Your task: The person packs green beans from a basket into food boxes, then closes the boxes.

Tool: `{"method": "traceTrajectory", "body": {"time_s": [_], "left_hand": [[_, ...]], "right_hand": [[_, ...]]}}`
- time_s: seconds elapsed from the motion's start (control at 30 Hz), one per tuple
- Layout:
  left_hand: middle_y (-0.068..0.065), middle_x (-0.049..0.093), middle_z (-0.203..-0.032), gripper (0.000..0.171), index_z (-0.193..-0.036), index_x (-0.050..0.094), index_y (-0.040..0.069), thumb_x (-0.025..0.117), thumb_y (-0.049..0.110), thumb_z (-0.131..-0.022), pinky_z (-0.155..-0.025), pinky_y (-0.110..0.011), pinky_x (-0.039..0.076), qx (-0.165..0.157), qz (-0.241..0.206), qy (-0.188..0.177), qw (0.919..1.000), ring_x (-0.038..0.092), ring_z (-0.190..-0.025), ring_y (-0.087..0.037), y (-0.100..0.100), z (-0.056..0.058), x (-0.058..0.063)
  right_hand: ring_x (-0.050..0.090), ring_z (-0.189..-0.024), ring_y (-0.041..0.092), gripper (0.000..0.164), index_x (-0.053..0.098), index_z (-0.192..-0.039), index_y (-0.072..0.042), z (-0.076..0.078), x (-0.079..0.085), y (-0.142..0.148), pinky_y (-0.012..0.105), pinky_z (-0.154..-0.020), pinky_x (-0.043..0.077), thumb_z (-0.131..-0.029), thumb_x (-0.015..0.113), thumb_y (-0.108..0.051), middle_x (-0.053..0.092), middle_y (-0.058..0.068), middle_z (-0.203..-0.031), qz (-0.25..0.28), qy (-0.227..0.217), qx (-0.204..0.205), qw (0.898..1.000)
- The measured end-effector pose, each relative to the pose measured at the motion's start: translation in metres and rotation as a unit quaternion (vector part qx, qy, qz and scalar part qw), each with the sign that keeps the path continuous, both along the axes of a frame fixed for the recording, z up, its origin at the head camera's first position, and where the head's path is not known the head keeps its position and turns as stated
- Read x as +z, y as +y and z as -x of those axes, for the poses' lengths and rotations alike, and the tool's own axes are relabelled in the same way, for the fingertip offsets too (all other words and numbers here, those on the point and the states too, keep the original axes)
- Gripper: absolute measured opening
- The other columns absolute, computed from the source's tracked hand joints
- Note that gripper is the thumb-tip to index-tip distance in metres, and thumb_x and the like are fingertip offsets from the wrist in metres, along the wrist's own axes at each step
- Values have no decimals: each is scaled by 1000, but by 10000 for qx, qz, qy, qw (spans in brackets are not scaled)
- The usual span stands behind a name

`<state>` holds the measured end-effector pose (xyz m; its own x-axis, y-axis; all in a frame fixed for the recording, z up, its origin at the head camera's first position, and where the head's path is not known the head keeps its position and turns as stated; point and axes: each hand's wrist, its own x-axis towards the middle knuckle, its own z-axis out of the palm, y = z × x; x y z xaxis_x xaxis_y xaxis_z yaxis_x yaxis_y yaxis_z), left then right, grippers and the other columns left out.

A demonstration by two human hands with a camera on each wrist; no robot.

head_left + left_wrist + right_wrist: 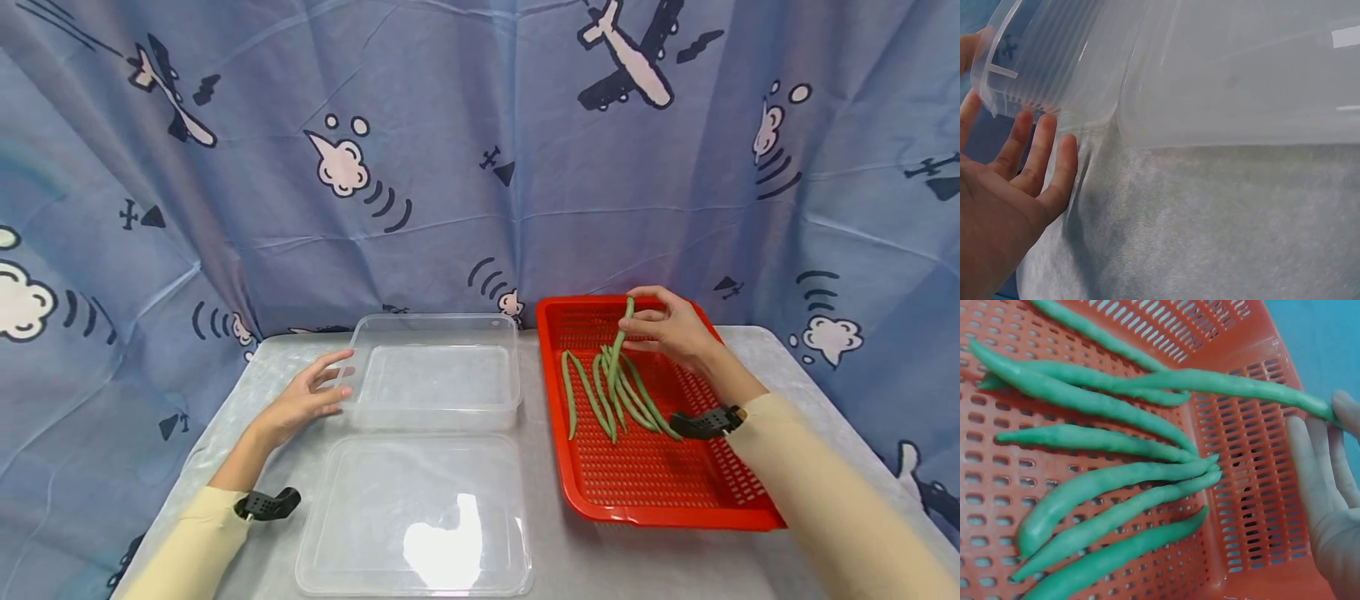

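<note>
My right hand (pixel 671 329) pinches one green bean (pixel 1235 384) near its end, between thumb and fingers, over the red basket (pixel 675 518). The bean slants down toward several other green beans (pixel 1097 497) lying on the basket's slotted floor. On the left, my left hand (pixel 300 404) is at the left end of a clear plastic container (pixel 438 417). Its fingers (pixel 1038 153) are spread and nearly straight, with fingertips right at the container's wall.
A clear flat lid (pixel 360 517) lies on the pale table cover (pixel 551 550) in front of the container. Behind the table hangs a blue curtain (pixel 435 167) printed with planes and clouds. The basket stands to the right of the container.
</note>
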<state>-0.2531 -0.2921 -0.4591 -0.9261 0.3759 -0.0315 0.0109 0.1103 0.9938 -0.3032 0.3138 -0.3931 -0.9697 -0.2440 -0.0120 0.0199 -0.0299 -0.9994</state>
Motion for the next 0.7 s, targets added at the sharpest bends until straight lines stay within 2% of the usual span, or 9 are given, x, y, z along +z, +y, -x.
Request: {"method": "traceTrajectory", "body": {"time_s": [0.2, 0.4, 0.7], "left_hand": [[-28, 26, -158, 69, -160, 31, 14, 65, 8, -100, -97, -50, 46, 57, 20, 23, 10000, 29, -141, -45, -1, -1, 1], [-26, 24, -159, 70, -161, 28, 15, 63, 9, -101, -95, -48, 49, 150, 127, -108, 9997, 28, -142, -45, -2, -4, -1], [-28, 22, -159, 67, -162, 25, 12, 57, 5, -104, -99, -57, 44, 209, 222, -93, 9995, 25, -143, -47, 4, -3, -1]], "right_hand": [[70, -86, 25, 50, 47, -139, -12, -5, 13, -5, 46, -79, 57, -96, 67, 5, 66, 11, -96, 487, 132, -184, 9986], [71, -86, 23, 47, 50, -136, -14, -12, 26, -9, 44, -76, 58, -97, 64, 7, 69, 8, -94, 925, 339, -230, 9949], [70, -87, 22, 48, 50, -137, -15, -20, 31, -20, 43, -79, 58, -97, 66, 5, 67, 9, -98, 632, 419, 4, 9971]]}}
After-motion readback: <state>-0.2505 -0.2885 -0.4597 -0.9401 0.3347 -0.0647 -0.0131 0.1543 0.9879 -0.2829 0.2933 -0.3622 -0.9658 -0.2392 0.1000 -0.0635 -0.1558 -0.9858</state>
